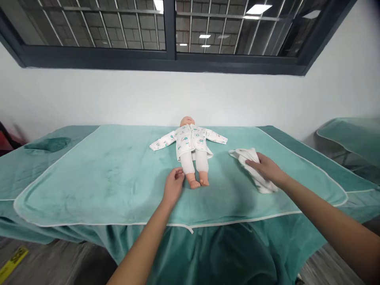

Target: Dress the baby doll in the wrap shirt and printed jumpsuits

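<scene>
A baby doll [188, 121] lies on its back with its arms spread, its feet pointing toward me. It wears a white printed jacket [190, 138], which covers its upper body, and white trousers [187, 163]. My left hand [173, 186] rests beside the doll's lower leg, fingers curled in by the trouser cuff; whether they pinch anything is hidden. To the right of the doll, my right hand [268, 169] is closed on a crumpled white garment [252, 168], which lies on the blanket. The garment's exact kind does not show.
A light green blanket [118, 178] with white edging covers the bed, its front edge hanging toward me. A dark green folded cloth [49, 144] lies at the left. Behind are a white wall [133, 99] and a barred window [169, 59]. Another green-covered surface [353, 136] stands at the right.
</scene>
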Motion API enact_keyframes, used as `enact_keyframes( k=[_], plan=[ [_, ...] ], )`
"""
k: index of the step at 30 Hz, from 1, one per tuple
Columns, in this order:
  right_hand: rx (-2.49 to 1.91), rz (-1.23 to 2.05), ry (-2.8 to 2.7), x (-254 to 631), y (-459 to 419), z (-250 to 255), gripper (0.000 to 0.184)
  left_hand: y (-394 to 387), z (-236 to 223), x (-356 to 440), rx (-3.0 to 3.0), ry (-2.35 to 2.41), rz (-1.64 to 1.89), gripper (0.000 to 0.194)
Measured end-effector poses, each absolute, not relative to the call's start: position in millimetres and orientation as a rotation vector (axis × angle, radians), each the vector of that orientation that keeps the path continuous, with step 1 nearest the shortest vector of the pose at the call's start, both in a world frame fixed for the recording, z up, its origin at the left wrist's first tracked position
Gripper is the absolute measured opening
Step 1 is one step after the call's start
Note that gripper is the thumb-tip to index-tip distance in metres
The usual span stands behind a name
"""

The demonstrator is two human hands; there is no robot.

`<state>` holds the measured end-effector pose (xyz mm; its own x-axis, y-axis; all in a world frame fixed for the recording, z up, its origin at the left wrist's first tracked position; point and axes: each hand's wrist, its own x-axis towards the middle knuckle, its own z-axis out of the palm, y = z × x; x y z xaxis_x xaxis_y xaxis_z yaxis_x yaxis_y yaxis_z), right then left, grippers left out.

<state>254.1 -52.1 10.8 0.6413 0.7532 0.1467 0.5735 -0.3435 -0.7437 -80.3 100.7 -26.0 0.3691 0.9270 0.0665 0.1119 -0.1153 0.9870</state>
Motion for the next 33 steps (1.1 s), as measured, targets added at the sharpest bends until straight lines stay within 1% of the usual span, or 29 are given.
enact_keyframes(
  k=[2,3,6,7,8,9,11,12,14,16,20,22,25,27,29,31,33],
  plan=[
    [-1.794,0.565,-1.084,208.1,-46.1,35.1,0.047,75.0,-13.9,-82.2,1.520,0.921,0.928,0.023],
    [-1.635,0.664,-1.081,185.6,-43.5,47.6,0.049,62.4,-6.2,-83.1,1.503,0.843,0.907,0.027],
    [-1.233,0.950,-1.144,128.0,-37.5,81.6,0.051,30.8,20.9,-88.6,1.394,0.528,0.788,0.056],
    [-1.139,1.028,-1.164,113.2,-36.1,90.2,0.051,23.3,29.8,-91.7,1.378,0.464,0.751,0.060],
    [-1.074,1.097,-1.184,100.7,-34.9,96.9,0.049,17.6,37.8,-95.2,1.372,0.437,0.724,0.060],
    [-1.045,1.141,-1.209,90.3,-34.0,101.6,0.047,13.5,44.5,-99.0,1.358,0.445,0.719,0.055],
    [-1.079,1.134,-1.296,74.8,-32.9,105.2,0.042,9.6,53.3,-106.1,1.250,0.507,0.779,0.044],
    [-1.131,1.078,-1.348,68.9,-32.9,104.6,0.039,9.2,55.6,-109.1,1.151,0.519,0.830,0.043],
    [-1.273,0.911,-1.435,59.6,-34.0,100.2,0.032,9.8,57.8,-113.9,0.951,0.482,0.913,0.049],
    [-1.415,0.753,-1.523,52.5,-37.0,94.2,0.027,10.3,58.6,-117.5,0.853,0.426,0.923,0.054],
    [-1.543,0.610,-1.708,47.3,-43.8,84.7,0.017,7.5,60.4,-123.1,0.912,0.456,0.835,0.055],
    [-1.526,0.604,-1.650,51.7,-45.3,83.2,0.016,6.3,60.9,-126.4,0.973,0.469,0.779,0.055],
    [-1.432,0.607,-1.315,66.3,-46.2,81.5,0.018,9.9,60.7,-134.6,1.007,0.437,0.766,0.058],
    [-1.320,0.670,-1.070,78.0,-48.8,74.8,0.025,17.0,61.3,-142.3,1.017,0.424,0.811,0.063],
    [-1.220,0.764,-0.901,87.9,-55.0,59.5,0.030,27.2,63.8,-150.0,1.024,0.434,0.900,0.063],
    [-1.226,0.862,-0.865,94.5,-64.5,37.3,0.031,38.3,68.9,-155.8,1.024,0.470,1.006,0.062],
    [-1.364,0.970,-1.026,98.2,-75.3,16.8,0.031,47.6,76.0,-158.5,1.036,0.522,1.101,0.059]
  ],
)
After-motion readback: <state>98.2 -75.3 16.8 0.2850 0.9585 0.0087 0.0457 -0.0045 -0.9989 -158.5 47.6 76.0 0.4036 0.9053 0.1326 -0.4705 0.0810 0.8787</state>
